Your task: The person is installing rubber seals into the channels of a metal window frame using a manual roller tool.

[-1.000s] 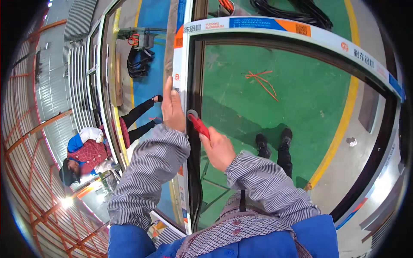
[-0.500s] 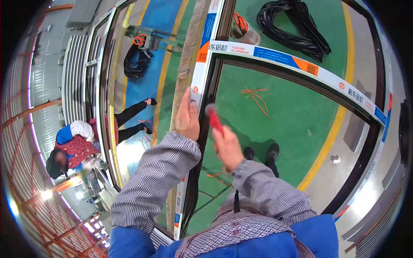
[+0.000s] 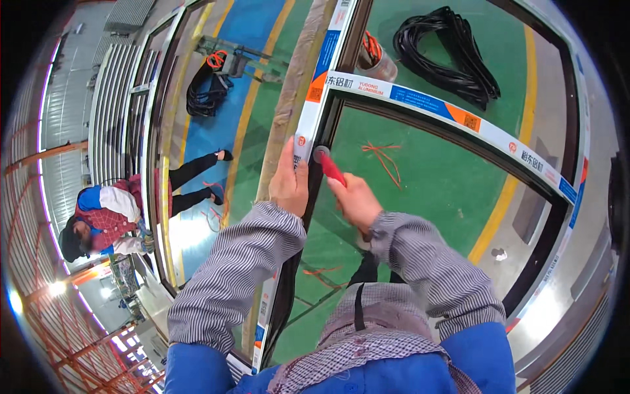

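Note:
An aluminium window frame (image 3: 426, 102) with white, blue and orange protective film lies in front of me. My left hand (image 3: 289, 184) rests on its left bar, fingers stretched out along the film. My right hand (image 3: 357, 200) is closed round a red-handled roller (image 3: 333, 172), whose round grey wheel touches the inner edge of that bar. A black rubber strip (image 3: 283, 308) runs along this edge and hangs loose in waves lower down, beside my left forearm. Part of the bar is hidden under my left hand and sleeve.
A coil of black rubber strip (image 3: 482, 72) lies on the green floor beyond the crossbar, beside a bucket (image 3: 380, 69) with orange-handled tools. Orange cords (image 3: 387, 161) lie inside the frame opening. A co-worker (image 3: 108, 220) bends over another frame at left.
The roller's wheel has come down onto the frame's inner edge, and my right hand has shifted slightly right. My left hand stays on the bar. At left, the co-worker has moved slightly.

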`<state>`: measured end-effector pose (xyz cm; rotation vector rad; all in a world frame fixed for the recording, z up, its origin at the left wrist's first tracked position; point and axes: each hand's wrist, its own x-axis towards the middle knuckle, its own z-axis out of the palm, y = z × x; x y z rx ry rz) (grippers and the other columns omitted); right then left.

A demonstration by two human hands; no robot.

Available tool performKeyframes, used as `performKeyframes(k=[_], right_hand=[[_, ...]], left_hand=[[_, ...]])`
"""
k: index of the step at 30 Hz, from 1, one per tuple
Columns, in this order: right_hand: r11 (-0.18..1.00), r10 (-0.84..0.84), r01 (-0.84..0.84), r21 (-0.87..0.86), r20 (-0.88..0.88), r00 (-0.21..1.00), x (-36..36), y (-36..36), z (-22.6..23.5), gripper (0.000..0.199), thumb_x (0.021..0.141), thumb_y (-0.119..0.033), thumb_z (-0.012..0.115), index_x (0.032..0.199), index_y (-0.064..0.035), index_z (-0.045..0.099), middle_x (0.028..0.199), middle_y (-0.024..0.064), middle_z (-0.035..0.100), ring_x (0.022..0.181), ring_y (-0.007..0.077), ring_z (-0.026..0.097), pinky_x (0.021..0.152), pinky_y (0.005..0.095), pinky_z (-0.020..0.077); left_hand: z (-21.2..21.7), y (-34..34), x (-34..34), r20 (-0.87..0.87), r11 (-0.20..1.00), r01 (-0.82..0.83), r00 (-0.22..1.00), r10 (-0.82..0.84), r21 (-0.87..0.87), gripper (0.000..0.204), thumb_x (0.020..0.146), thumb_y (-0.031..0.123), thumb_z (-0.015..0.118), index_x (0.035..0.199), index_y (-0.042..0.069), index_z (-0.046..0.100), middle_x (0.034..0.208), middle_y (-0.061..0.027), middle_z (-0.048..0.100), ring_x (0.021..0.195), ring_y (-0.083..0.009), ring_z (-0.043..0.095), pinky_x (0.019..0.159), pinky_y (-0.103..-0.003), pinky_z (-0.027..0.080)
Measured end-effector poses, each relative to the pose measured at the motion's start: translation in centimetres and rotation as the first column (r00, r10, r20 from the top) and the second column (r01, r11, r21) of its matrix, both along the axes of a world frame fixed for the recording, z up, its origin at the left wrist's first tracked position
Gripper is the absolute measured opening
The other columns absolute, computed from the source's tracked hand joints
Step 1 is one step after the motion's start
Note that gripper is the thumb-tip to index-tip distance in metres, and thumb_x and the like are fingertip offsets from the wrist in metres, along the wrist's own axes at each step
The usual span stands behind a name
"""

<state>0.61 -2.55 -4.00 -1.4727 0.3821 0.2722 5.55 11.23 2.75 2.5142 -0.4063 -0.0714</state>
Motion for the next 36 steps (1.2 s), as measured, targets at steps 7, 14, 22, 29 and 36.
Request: performKeyframes(k=[7,14,22,29,36], right_hand=[[0.975,0.074,-0.018,0.223,-0.244,0.967,6.9,-6.6,2.7,0.038,0.090,-0.043,0.052,0.072,-0.0094,0.046,0.055,-0.0001,0.045,0.038,0.0114,0.039,0.035,0.0300,0.0314],[0.846,-0.260,0.342,0.410,-0.243,0.934,-3.9,-0.7,0.5,0.021,0.088,-0.027,0.059,0.087,-0.0083,0.050,0.061,-0.0007,0.048,0.047,0.0094,0.047,0.042,0.0254,0.0385],[0.899,-0.150,0.238,0.368,-0.251,0.956,-21.6,11.8,-1.2,0.025,0.083,-0.017,0.066,0.098,-0.0037,0.052,0.075,0.0029,0.059,0.059,0.0118,0.058,0.049,0.0249,0.0428],[0.906,-0.410,0.422,-0.024,0.186,0.893,-27.3,24.2,-0.9,0.024,0.084,-0.014,0.066,0.103,-0.0015,0.058,0.070,0.0005,0.057,0.058,0.0072,0.053,0.052,0.0237,0.0434],[0.896,-0.432,0.412,0.164,0.117,0.894,-28.5,27.4,-0.4,0.028,0.079,-0.006,0.067,0.103,0.0031,0.057,0.069,0.0035,0.059,0.053,0.0094,0.055,0.050,0.0251,0.0457]], left_hand=[[-0.6,-0.5,0.4,-0.021,0.999,-0.014,1.000,0.014,-0.030,0.047,0.094,0.023,0.042,0.137,0.005,0.036,0.128,-0.0206,0.050,0.115,-0.0354,0.051,0.094,-0.038,0.041],[-1.5,-0.3,2.7,0.078,0.949,0.004,0.997,0.022,-0.316,0.039,0.097,0.025,0.040,0.126,0.001,0.049,0.121,-0.0176,0.056,0.113,-0.0291,0.053,0.096,-0.033,0.039],[2.8,13.0,-10.1,-0.274,0.880,-0.190,0.959,0.071,-0.436,0.051,0.093,0.023,0.050,0.136,0.000,0.036,0.133,-0.0162,0.046,0.123,-0.0250,0.045,0.102,-0.033,0.034],[2.3,25.3,-30.9,-0.188,0.998,-0.046,0.981,0.039,-0.032,0.079,0.075,0.021,0.071,0.138,-0.003,0.030,0.129,-0.0203,0.047,0.120,-0.0306,0.048,0.101,-0.036,0.037],[1.6,25.2,-34.6,-0.011,0.988,-0.126,0.992,0.128,0.088,0.079,0.072,0.023,0.075,0.136,0.001,0.036,0.127,-0.0208,0.051,0.114,-0.0314,0.053,0.095,-0.037,0.043]])
